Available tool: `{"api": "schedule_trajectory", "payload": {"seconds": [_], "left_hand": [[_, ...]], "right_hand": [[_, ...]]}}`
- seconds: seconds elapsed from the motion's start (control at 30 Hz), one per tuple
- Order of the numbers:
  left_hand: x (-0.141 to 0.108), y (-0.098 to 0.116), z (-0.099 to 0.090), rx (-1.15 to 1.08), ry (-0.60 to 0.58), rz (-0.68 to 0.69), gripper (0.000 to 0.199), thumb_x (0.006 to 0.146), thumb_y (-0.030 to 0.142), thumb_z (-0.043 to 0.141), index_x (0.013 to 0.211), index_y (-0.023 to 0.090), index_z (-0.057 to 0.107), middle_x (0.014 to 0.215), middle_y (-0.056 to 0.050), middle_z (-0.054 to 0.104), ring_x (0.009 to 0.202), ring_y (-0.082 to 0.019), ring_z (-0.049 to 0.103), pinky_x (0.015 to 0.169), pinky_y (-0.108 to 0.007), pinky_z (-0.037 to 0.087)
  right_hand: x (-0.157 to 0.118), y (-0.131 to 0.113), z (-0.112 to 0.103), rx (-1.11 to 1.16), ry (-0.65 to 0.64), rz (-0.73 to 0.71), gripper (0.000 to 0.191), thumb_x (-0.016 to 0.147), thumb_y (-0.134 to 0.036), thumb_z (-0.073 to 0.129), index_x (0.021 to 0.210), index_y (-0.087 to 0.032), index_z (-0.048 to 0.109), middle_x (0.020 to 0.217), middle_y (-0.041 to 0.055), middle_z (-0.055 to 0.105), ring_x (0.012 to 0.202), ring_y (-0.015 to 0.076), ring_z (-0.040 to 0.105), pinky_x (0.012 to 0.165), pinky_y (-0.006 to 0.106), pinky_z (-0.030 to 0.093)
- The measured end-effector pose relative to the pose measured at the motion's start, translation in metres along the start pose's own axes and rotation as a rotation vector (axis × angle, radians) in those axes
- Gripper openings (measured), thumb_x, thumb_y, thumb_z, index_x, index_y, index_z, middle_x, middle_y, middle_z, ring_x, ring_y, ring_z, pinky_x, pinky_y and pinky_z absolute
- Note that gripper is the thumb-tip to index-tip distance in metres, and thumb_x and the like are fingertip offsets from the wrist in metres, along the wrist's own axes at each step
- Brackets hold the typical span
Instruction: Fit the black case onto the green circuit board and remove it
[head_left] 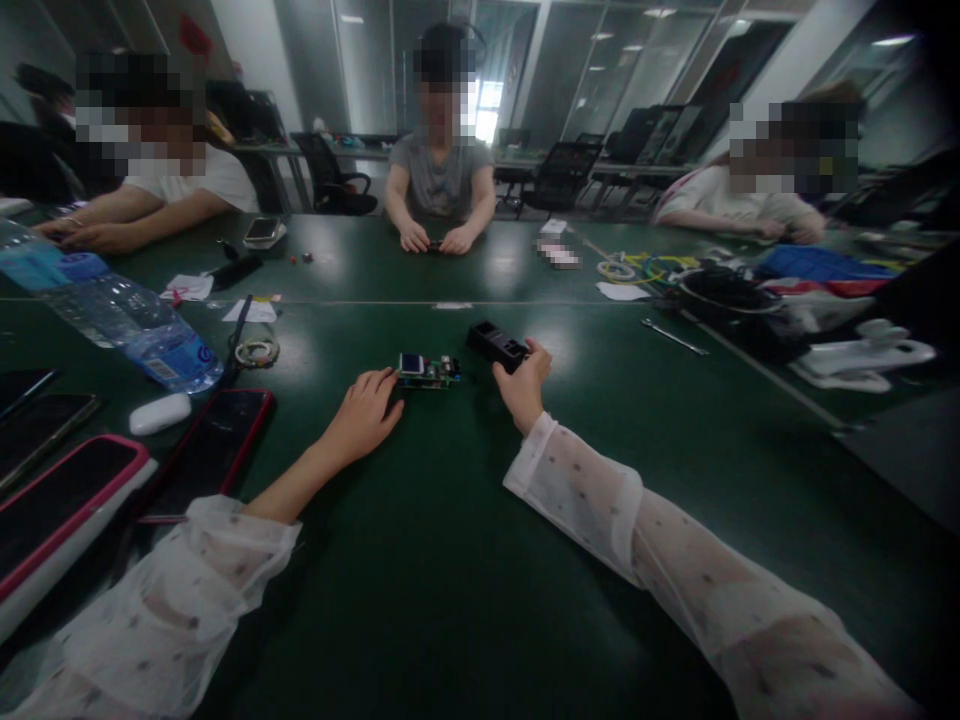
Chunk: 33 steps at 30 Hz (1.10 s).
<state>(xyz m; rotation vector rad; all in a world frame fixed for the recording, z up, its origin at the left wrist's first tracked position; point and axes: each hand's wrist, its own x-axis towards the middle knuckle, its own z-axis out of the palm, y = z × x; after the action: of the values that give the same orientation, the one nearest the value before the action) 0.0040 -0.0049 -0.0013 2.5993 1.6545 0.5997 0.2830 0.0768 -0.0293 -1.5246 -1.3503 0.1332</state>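
Observation:
A small green circuit board [436, 375] with a little screen [412, 364] at its left end lies on the dark green table [420, 560]. At that left end rests my left hand [367, 412], palm down, fingers stretched out and fingertips at the board's edge. My right hand [526, 378] grips the near right end of a black plastic casing [496, 345] between thumb and fingers. Openings show in the casing's upper face. It is tilted slightly and sits just right of the board, with a narrow gap between them.
Phones [214, 440], a white case [160, 413] and a water bottle [161, 345] crowd the left side. A wrench [673, 337], cables [637, 268] and a white handheld tool [862, 355] lie to the right. Three people sit across the table, including one [441, 185] opposite me.

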Motion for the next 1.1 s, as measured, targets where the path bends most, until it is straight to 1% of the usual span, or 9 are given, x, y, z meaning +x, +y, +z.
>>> {"api": "schedule_trajectory", "payload": {"seconds": [0.2,0.3,0.43,0.57,0.73,0.9,0.97,1.1], "left_hand": [[-0.001,-0.001,0.0,-0.007,-0.002,0.001,0.048,0.099,0.038,0.041,0.141,0.014,0.042,0.144,-0.016,0.048,0.133,-0.03,0.042,0.106,-0.05,0.042],[-0.001,-0.001,0.0,-0.016,-0.001,0.005,0.048,0.099,0.038,0.041,0.141,0.015,0.042,0.144,-0.015,0.048,0.134,-0.029,0.041,0.107,-0.05,0.042],[-0.001,0.001,-0.002,-0.017,-0.019,-0.007,0.048,0.1,0.038,0.041,0.141,0.013,0.042,0.145,-0.016,0.047,0.135,-0.03,0.04,0.107,-0.05,0.042],[0.0,0.002,-0.004,-0.026,-0.026,-0.011,0.048,0.1,0.039,0.04,0.141,0.014,0.042,0.145,-0.016,0.047,0.134,-0.03,0.041,0.106,-0.051,0.042],[-0.001,0.001,-0.003,-0.037,-0.014,-0.011,0.048,0.099,0.039,0.04,0.141,0.015,0.042,0.144,-0.015,0.048,0.134,-0.03,0.041,0.106,-0.051,0.042],[0.0,0.002,-0.003,-0.02,-0.022,-0.013,0.048,0.099,0.038,0.041,0.14,0.013,0.042,0.143,-0.017,0.048,0.133,-0.03,0.042,0.107,-0.051,0.041],[0.001,0.003,-0.003,-0.012,-0.029,-0.015,0.049,0.099,0.038,0.041,0.14,0.012,0.042,0.143,-0.018,0.048,0.133,-0.031,0.042,0.106,-0.051,0.041],[0.0,0.003,-0.004,-0.02,-0.023,-0.013,0.048,0.099,0.038,0.04,0.141,0.013,0.042,0.143,-0.016,0.048,0.134,-0.03,0.042,0.107,-0.05,0.041]], "right_hand": [[0.0,0.0,-0.001,-0.005,-0.038,0.001,0.062,0.07,-0.018,0.063,0.126,-0.011,0.039,0.126,0.0187,0.044,0.123,0.0315,0.042,0.11,0.051,0.033],[0.001,0.002,0.0,0.01,-0.038,0.01,0.061,0.07,-0.019,0.063,0.126,-0.013,0.039,0.126,0.0172,0.045,0.122,0.0308,0.044,0.109,0.051,0.034],[0.003,0.005,0.002,0.046,-0.028,0.041,0.058,0.07,-0.018,0.063,0.123,-0.017,0.04,0.124,0.014,0.048,0.12,0.0293,0.046,0.107,0.052,0.036],[0.004,0.008,0.003,0.064,-0.019,0.064,0.057,0.07,-0.018,0.067,0.121,-0.016,0.042,0.122,0.0141,0.048,0.116,0.0288,0.048,0.106,0.052,0.037],[0.006,0.011,0.004,0.081,0.01,0.074,0.054,0.069,-0.018,0.071,0.116,-0.019,0.045,0.118,0.0116,0.049,0.114,0.0286,0.048,0.103,0.053,0.039],[0.008,0.012,0.003,0.082,0.003,0.093,0.048,0.068,-0.018,0.073,0.109,-0.019,0.048,0.113,0.0094,0.052,0.109,0.0267,0.05,0.101,0.052,0.041],[0.008,0.011,0.002,0.089,-0.009,0.103,0.047,0.069,-0.02,0.073,0.109,-0.019,0.049,0.112,0.0092,0.053,0.108,0.026,0.051,0.101,0.051,0.041],[0.007,0.011,0.002,0.143,-0.016,0.11,0.048,0.07,-0.023,0.073,0.112,-0.016,0.05,0.114,0.011,0.055,0.108,0.0257,0.054,0.1,0.05,0.043]]}}
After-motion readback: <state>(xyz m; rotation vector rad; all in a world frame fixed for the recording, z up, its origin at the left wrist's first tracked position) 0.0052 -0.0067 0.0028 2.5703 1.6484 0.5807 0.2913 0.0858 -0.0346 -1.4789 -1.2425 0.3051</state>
